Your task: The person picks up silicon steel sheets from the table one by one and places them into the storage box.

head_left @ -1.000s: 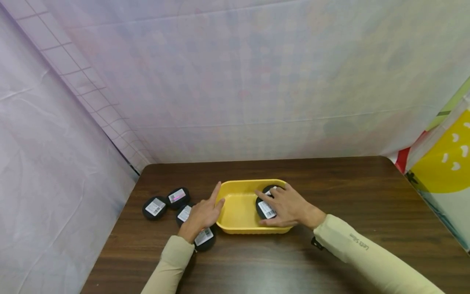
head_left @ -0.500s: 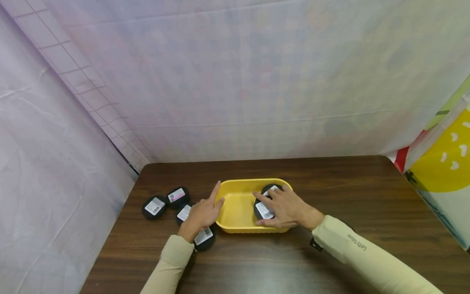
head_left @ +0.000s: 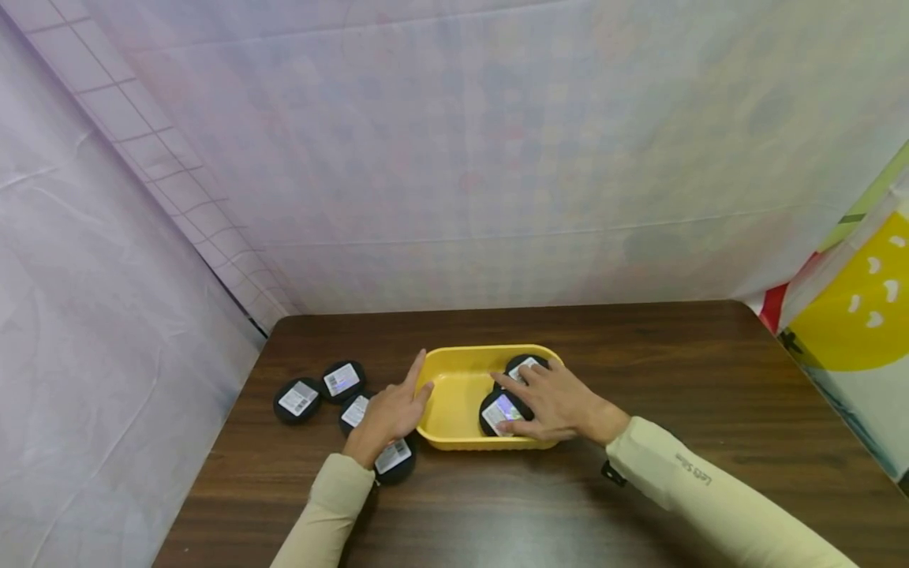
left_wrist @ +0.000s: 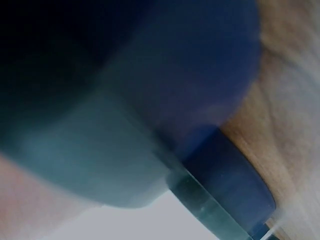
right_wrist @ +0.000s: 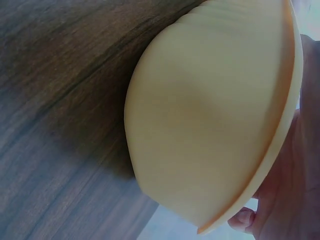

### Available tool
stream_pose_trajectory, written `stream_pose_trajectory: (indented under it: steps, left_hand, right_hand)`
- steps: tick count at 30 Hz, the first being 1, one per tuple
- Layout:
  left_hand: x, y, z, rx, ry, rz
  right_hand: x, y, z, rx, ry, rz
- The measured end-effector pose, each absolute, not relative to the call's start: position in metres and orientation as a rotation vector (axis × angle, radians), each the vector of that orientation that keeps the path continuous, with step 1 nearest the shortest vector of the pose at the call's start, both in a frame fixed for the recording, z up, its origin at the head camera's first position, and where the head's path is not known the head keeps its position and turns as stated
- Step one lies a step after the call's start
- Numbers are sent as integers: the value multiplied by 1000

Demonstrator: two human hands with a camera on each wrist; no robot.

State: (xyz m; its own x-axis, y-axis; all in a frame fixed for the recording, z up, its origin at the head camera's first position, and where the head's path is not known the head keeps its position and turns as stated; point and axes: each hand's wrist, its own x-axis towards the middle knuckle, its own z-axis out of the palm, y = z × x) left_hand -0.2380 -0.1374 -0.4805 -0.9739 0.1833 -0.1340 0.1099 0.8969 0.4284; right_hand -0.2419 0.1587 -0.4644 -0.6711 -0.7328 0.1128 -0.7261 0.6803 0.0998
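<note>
Black discs [head_left: 500,412] in yellow tray [head_left: 454,406], left fingers [head_left: 415,371] apart, right fingers [head_left: 510,384] apart, wood-grain table [head_left: 639,363], pale cloth backdrop [head_left: 497,158]

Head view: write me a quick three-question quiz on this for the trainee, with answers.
1. How many black discs show on the table, outside the yellow tray?
2. True or false: the tray lies upside down.
3. Which reaches over discs inside the tray? A) the left hand B) the right hand

Key:
1. Four, two partly covered by the left hand.
2. False; it stands upright.
3. B
</note>
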Motion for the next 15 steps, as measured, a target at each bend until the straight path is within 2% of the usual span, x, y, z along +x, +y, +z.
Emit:
stream_pose_trajectory:
  steps: [15]
  left_hand:
    - [-238, -138, -482, 238, 2898, 634]
  right_hand:
    - [-243, 175, -463, 1140, -2675, -80]
